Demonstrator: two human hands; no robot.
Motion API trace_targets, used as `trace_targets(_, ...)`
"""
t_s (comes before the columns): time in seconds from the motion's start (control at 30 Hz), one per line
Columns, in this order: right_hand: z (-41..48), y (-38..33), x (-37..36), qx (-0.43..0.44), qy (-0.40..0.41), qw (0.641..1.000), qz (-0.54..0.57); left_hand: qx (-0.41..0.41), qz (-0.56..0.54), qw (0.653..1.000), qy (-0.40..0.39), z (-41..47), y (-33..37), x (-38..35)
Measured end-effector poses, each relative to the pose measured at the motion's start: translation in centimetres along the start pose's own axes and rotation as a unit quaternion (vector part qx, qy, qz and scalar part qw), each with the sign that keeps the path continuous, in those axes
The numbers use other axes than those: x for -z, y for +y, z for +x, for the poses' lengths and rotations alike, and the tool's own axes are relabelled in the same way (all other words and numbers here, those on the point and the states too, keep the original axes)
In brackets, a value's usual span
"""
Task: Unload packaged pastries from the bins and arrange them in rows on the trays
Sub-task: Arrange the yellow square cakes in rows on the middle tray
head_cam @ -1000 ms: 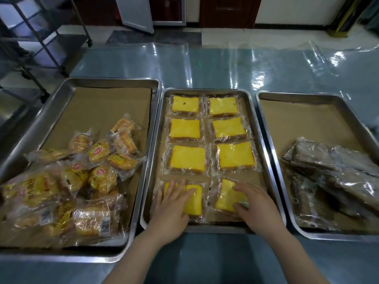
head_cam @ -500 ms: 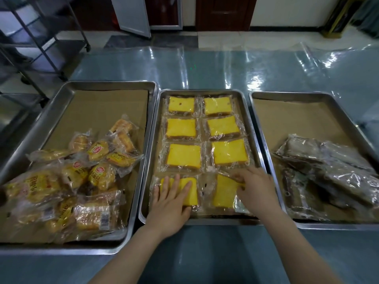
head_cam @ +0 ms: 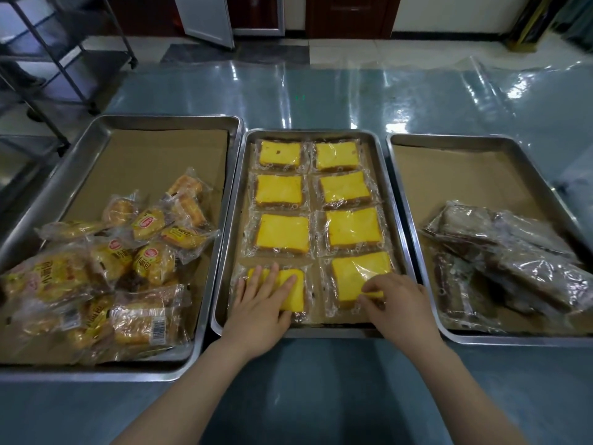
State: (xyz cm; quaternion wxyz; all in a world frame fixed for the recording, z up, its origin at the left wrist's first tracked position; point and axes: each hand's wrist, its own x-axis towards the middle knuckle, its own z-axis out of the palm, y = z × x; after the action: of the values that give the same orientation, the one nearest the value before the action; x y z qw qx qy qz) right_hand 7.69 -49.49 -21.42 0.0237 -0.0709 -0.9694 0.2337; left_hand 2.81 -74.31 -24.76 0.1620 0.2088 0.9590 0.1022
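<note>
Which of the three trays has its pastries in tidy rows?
The middle tray: its yellow cake slices lie in two neat columns; the left tray and right tray hold loose heaps.

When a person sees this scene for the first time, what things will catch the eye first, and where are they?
Eight bright yellow cake slices lie in two neat columns on the middle tray. The left hand rests flat on the near-left slice, and the right hand pinches the near-right slice. The left tray holds a jumbled heap of wrapped buns; the right tray holds dark wrapped pastries.
</note>
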Motion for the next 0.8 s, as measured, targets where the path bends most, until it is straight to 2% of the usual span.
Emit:
trace_targets(0.07,0.8,-0.2,-0.3,0.020,0.046,0.999,-0.005,-0.005,-0.004,1.000,0.014,-0.1,0.1,0.0)
trace_targets(0.1,1.1,-0.3,-0.6,0.026,0.033,0.999,-0.017,-0.005,-0.008,1.000,0.022,-0.2,0.1,0.0)
trace_targets(0.27,2.6,-0.3,-2.5,0.019,-0.113,0.983,-0.142,0.001,-0.043,0.998,0.044,-0.3,0.2,0.3)
trace_targets(0.4,2.6,-0.2,-2.7,0.008,-0.181,0.971,-0.154,0.026,-0.081,0.992,0.088,0.1,0.5,1.2)
trace_targets(0.47,2.6,-0.5,-2.7,0.001,-0.155,0.979,-0.135,0.036,-0.107,0.983,0.144,0.9,0.6,1.9)
trace_targets(0.53,3.2,-1.2,-2.8,0.014,-0.069,0.991,-0.117,0.042,-0.112,0.977,0.175,2.4,0.7,2.5)
trace_targets(0.57,4.1,-1.6,-2.8,0.023,-0.036,0.992,-0.117,0.043,-0.108,0.978,0.176,3.3,0.8,2.7)
trace_targets(0.63,6.7,-2.3,-2.9,0.028,-0.027,0.992,-0.117,0.034,-0.089,0.984,0.151,5.4,1.4,3.0)
trace_targets(0.8,11.3,-2.3,-3.4,-0.007,-0.116,0.983,-0.145,0.040,-0.007,0.999,0.032,8.7,1.6,2.1)
